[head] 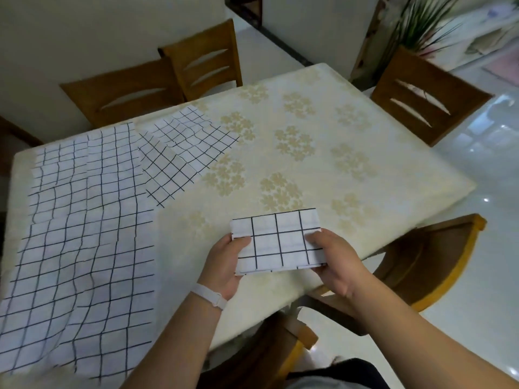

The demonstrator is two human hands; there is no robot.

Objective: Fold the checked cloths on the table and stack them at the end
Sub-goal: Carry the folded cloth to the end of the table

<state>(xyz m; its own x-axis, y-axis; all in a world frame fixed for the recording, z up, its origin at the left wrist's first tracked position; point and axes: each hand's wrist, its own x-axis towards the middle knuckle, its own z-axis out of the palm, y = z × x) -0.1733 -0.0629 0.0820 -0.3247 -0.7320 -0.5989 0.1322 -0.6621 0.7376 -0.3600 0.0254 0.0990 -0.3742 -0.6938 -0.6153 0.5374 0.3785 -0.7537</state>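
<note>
A folded checked cloth (278, 242), a small white rectangle with black grid lines, is held between both hands over the near right part of the surface (323, 130). Whether its underside touches the surface or hangs just above it is hard to tell from this angle. The left hand (224, 265) grips its left edge, thumb on top and fingers curled beneath. The right hand (334, 265) grips its right edge the same way. A white wristband (209, 294) circles the left wrist.

To the left, a wide checked cloth (84, 234) lies spread open and rumpled, its near end drooping over the edge. Beyond it a smaller checked cloth (182, 153) lies open at an angle, one corner tucked under the wide one. The surface wears a cream covering with pale flower clusters. Wooden chairs (427, 94) stand around it, and a green plant (421, 21) rises behind the far right corner.
</note>
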